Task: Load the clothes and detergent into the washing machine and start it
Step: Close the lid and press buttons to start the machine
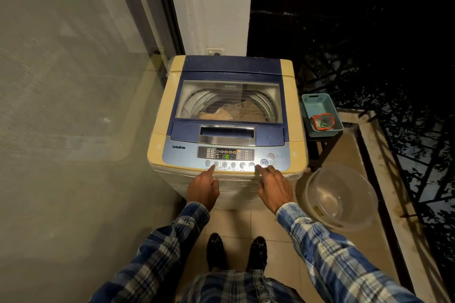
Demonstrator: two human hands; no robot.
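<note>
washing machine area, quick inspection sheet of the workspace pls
surface: tiled floor, washing machine standing on it
job's things: lid closed, beige clothes in drum, display lit green
clutter: clear basin on floor; blue basket with a red-edged pouch on a dark stool
grips: left hand forefinger at a panel button; right hand fingertip by the start button
cables: nothing seen; wall socket behind machine
surroundings: dark railing, night outside

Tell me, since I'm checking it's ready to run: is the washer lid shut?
Shut. The lid lies flat on the washer, with clothes visible through its clear window.
</note>
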